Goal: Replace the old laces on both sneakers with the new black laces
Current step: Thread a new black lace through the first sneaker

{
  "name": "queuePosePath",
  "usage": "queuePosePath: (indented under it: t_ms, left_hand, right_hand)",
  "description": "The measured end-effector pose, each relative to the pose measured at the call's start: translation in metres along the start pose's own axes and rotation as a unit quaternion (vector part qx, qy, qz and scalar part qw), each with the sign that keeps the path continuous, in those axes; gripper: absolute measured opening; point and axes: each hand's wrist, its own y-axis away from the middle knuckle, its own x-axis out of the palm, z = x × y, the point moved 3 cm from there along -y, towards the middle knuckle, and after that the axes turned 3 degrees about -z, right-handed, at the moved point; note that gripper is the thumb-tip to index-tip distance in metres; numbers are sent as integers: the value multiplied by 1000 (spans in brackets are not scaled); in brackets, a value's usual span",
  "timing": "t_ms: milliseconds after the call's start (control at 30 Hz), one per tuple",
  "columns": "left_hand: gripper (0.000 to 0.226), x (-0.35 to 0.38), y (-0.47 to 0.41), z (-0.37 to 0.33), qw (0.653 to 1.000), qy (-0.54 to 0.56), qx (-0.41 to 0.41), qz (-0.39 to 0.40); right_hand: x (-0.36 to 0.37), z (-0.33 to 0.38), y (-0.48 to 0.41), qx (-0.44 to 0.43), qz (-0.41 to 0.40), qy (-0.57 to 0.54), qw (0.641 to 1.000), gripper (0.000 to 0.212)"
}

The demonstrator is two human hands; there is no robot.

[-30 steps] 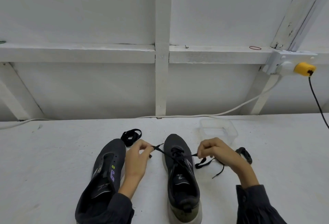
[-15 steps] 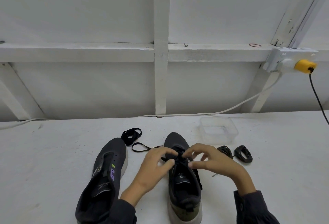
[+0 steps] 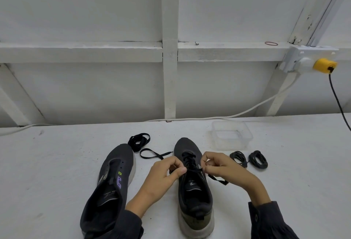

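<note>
Two dark sneakers stand toes-away on the white table. The left sneaker [image 3: 112,178] has bare eyelets and no lace. The right sneaker [image 3: 191,185] carries a black lace [image 3: 188,160] crossed through its front eyelets. My left hand [image 3: 165,174] pinches the lace at the shoe's left side; its loose end loops away toward the left [image 3: 152,154]. My right hand [image 3: 218,166] pinches the lace at the right side, and a short tail [image 3: 218,179] trails beside the shoe. A bundled black lace [image 3: 137,141] lies behind the left sneaker.
A clear plastic container [image 3: 231,134] sits behind the right sneaker. Two coiled black laces [image 3: 238,158] [image 3: 257,160] lie right of my right hand. A white cable [image 3: 209,118] runs along the wall's foot, and a black cord [image 3: 340,105] hangs from a yellow plug.
Both hands came in from the sides to the right sneaker's eyelets and now pinch the lace lower over the tongue. The lace's left end has dropped onto the table in a loop.
</note>
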Motion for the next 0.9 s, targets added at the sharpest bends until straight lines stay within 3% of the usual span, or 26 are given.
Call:
queuePosePath:
  t_ms: [500, 767, 900]
  left_hand:
    - [18, -5, 1, 2, 998, -51, -12, 27]
    - [15, -8, 11, -4, 998, 15, -61, 32]
    - [17, -22, 21, -1, 994, -11, -95, 50]
  right_hand:
    - [-13, -18, 13, 4, -6, -43, 999, 9]
    - [-15, -21, 16, 17, 12, -61, 998, 9]
    - [-26, -24, 31, 32, 37, -57, 997, 14]
